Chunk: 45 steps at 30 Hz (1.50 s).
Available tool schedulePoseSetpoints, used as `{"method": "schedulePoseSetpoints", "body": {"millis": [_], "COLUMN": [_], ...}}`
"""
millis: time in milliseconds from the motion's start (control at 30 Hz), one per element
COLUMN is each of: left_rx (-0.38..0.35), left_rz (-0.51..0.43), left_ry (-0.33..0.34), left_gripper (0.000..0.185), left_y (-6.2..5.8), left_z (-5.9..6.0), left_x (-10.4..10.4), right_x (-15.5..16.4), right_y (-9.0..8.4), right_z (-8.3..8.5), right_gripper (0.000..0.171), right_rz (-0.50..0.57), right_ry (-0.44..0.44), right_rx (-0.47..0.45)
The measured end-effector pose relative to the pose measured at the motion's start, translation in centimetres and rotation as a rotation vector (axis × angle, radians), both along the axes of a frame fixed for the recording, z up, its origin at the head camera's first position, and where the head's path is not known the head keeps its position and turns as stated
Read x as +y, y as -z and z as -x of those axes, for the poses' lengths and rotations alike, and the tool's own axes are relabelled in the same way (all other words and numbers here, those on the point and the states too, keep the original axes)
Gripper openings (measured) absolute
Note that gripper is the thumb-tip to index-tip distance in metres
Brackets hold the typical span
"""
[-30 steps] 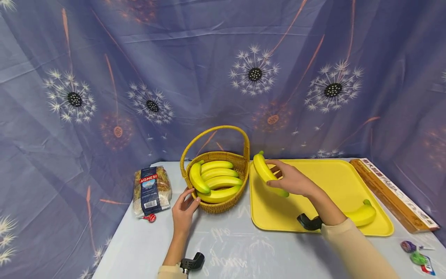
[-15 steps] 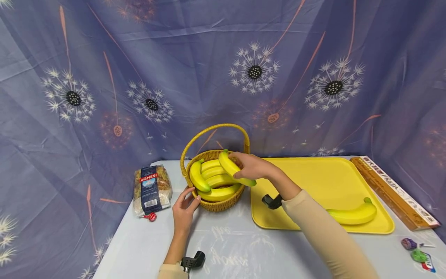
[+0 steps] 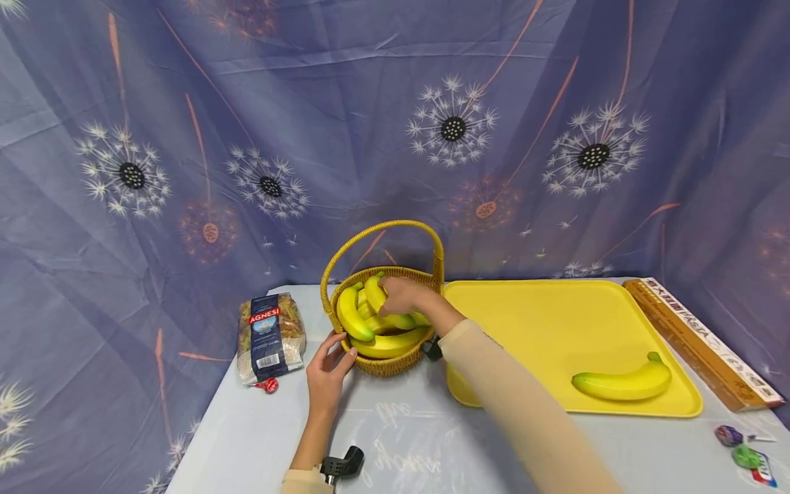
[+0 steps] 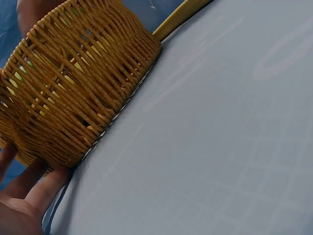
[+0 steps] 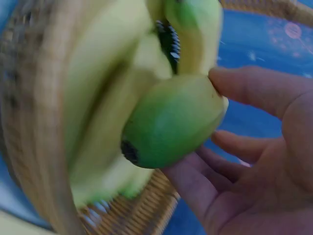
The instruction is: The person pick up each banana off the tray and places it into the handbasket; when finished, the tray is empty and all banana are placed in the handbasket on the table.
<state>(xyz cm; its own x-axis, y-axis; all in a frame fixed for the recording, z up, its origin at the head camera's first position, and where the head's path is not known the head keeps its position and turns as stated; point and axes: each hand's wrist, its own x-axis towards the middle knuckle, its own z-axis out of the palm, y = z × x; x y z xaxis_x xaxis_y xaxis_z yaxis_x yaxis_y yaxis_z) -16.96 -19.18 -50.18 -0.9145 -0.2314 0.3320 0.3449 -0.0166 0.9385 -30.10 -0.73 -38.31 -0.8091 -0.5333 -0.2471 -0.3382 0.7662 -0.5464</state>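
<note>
A wicker basket (image 3: 384, 367) with a tall arched handle stands at the centre of the head view, with several bananas (image 3: 389, 344) inside. My right hand (image 3: 406, 296) is over the basket, pinching a banana (image 5: 171, 122) between thumb and fingers. In the right wrist view its green-tipped end faces the camera, close over the other bananas (image 5: 107, 122). My left hand (image 3: 326, 374) touches the near left side of the basket, fingertips at its rim. In the left wrist view the fingers (image 4: 46, 188) lie against the woven wall (image 4: 83, 73).
A yellow tray (image 3: 512, 329) lies right of the basket, bearing one banana (image 3: 623, 381). Beyond its right edge is a long pasta box (image 3: 703, 346). An Agnesi pasta bag (image 3: 270, 337) and a red lollipop (image 3: 268, 385) lie to the left. Wrapped sweets (image 3: 745, 455) are at the front right.
My right hand has carried the banana left from above the tray into the basket, over the other bananas. The left hand has stayed at the basket's side.
</note>
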Motion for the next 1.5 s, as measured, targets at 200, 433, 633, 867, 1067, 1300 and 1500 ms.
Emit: {"method": "schedulePoseSetpoints", "body": {"millis": [200, 433, 633, 867, 1067, 1300, 1500], "left_rx": [0.004, 0.012, -0.004, -0.002, -0.002, -0.021, 0.011], "left_rz": [0.017, 0.026, 0.02, 0.01, 0.013, 0.012, 0.044], "left_ry": [0.002, -0.016, -0.02, -0.006, -0.008, -0.009, -0.036], "left_gripper": [0.042, 0.041, 0.042, 0.042, 0.042, 0.043, 0.041], "left_y": [-0.1, -0.1, 0.1, 0.2, 0.2, 0.1, 0.2], "left_z": [0.0, 0.0, -0.1, -0.1, 0.0, 0.0, 0.1], "left_x": [0.1, 0.2, 0.3, 0.4, 0.2, 0.2, 0.5], "right_x": [-3.0, -4.4, -3.5, 0.0, 4.9, 13.2, 21.4], "right_y": [1.8, 1.9, 2.1, 1.7, -0.4, -1.2, -0.4], "right_z": [-0.5, -0.7, -1.0, -1.2, -1.9, -4.1, -6.2], "right_gripper": [0.076, 0.079, 0.075, 0.066, 0.056, 0.051, 0.053], "right_rz": [-0.121, -0.19, -0.189, -0.114, -0.005, 0.034, -0.036], "right_ry": [0.071, 0.128, 0.112, 0.107, 0.084, 0.111, 0.15], "right_rx": [0.043, 0.054, 0.078, 0.172, 0.185, 0.207, 0.228]}}
